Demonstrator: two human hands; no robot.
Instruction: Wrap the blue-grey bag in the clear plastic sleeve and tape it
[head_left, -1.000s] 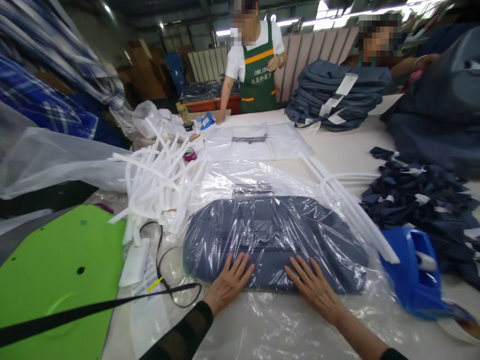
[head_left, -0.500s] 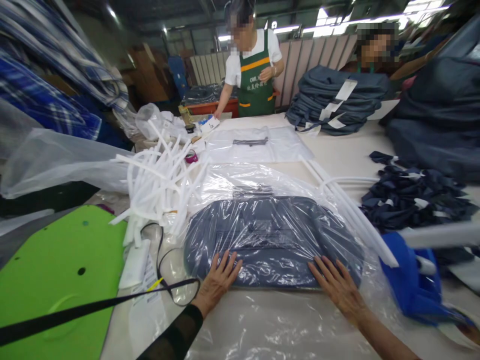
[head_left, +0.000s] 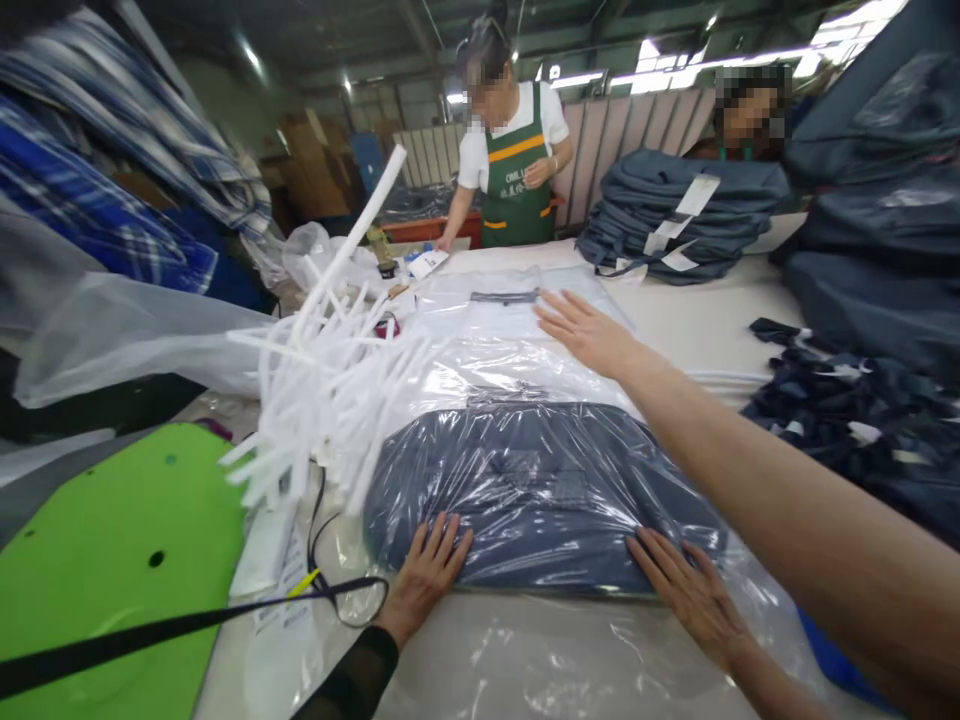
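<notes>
A dark blue-grey bag [head_left: 517,540] lies flat on the table inside a clear plastic sleeve [head_left: 480,362]. On its near left part rests my left hand [head_left: 433,562], fingers stretched out over the plastic. My right hand [head_left: 686,585] presses flat on the near right part, its fingers also extended. Neither hand grips anything. Beyond the bag is a translucent white packet [head_left: 442,308] with a dark handle-like strip [head_left: 504,296] showing on it.
Another person's bare arm [head_left: 720,440] crosses from the right above the bag. White foam-like strips [head_left: 322,380] are heaped at left, beside a green panel [head_left: 112,560] and black strap [head_left: 180,625]. Stacked bags [head_left: 667,215] and dark fabric pieces [head_left: 847,400] occupy the right. A co-worker [head_left: 517,150] stands opposite.
Another person's arm has reached in from the right. Long white strips have gone from beside the bag, and the left heap looks larger, with one strip angled upward. My hands remain on the bag.
</notes>
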